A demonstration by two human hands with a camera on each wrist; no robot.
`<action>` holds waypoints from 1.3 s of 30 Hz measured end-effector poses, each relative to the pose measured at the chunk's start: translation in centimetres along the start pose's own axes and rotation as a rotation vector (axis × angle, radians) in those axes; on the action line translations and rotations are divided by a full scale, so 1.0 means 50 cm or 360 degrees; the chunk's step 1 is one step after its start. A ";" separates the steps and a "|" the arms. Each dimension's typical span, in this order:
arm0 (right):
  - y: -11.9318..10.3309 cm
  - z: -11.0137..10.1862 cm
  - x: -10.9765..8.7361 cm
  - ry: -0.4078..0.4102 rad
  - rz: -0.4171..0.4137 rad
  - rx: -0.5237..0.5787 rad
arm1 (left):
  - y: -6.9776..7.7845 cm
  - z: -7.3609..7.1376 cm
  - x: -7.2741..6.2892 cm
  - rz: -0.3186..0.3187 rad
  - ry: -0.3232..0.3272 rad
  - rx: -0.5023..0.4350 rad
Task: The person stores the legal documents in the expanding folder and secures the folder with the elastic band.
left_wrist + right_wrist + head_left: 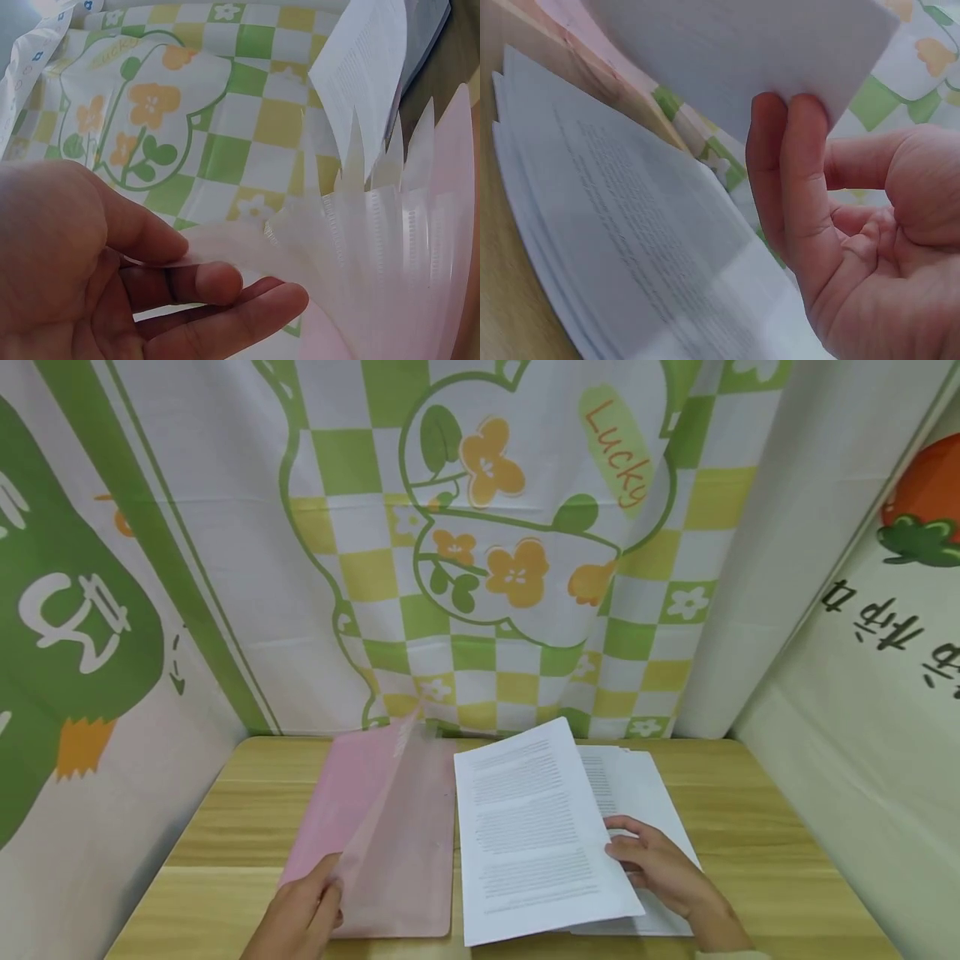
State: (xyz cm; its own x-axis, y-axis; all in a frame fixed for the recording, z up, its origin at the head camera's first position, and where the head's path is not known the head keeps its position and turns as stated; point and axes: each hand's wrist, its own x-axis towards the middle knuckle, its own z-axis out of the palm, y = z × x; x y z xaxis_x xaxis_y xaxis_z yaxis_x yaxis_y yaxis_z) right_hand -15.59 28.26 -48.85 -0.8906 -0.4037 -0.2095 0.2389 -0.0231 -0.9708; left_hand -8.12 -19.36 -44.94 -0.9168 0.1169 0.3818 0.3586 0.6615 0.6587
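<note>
My left hand (303, 906) pinches the edge of a clear plastic sleeve (408, 852) of a pink display book (348, 789), thumb against the fingers. The book lies open on the left, the sleeve raised off its pages. Several more clear sleeves (375, 247) fan out in the left wrist view. With thumb and fingers, my right hand (667, 872) holds a printed sheet (525, 835) by its right edge. That sheet is tilted and lifted over a stack of printed paper (622, 225), its left side close to the book's right edge.
The wooden table (787, 852) carries the book and the paper stack side by side. A checked curtain with flowers (517, 668) hangs right behind its back edge. Printed cloth hangs at the left (187, 710) and right (847, 735).
</note>
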 end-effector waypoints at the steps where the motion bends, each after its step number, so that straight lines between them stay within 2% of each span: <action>1: 0.002 0.003 0.003 -0.0011 0.0004 0.0005 | -0.001 0.001 0.000 -0.0006 -0.0006 -0.0010; 5: 0.009 0.014 0.012 -0.0028 0.0025 0.0029 | 0.000 0.004 0.002 -0.0041 -0.0014 -0.0042; 9: 0.011 0.021 0.019 -0.0011 0.0032 0.0034 | 0.003 0.006 0.003 -0.0091 0.0032 -0.0090; 13: 0.011 0.026 0.023 -0.0004 0.0034 0.0044 | 0.008 0.005 0.002 -0.0204 0.0065 -0.0183; 17: 0.012 0.030 0.027 -0.0004 0.0035 0.0061 | 0.014 0.000 0.002 -0.0348 0.0018 -0.0244; 21: 0.011 0.036 0.033 0.0015 0.0047 0.0064 | 0.018 -0.006 0.004 -0.0428 -0.0037 -0.0274; 25: 0.009 0.042 0.041 0.0038 0.0058 0.0059 | 0.021 -0.009 0.005 -0.0454 -0.0056 -0.0305; 34: 0.007 0.058 0.063 0.0023 0.0047 0.0074 | 0.015 -0.012 0.005 -0.0404 -0.0032 -0.0276; 39: 0.010 0.067 0.076 0.0018 0.0017 0.0079 | 0.015 -0.010 0.005 -0.0428 -0.0045 -0.0277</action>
State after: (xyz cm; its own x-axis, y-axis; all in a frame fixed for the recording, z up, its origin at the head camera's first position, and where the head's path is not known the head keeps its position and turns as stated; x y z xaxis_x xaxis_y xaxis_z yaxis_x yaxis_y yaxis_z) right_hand -17.55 23.63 -49.73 -0.8921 -0.3938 -0.2216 0.2672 -0.0642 -0.9615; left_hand -8.01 -19.22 -44.01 -0.9865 -0.0225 0.1623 0.1253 0.5349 0.8356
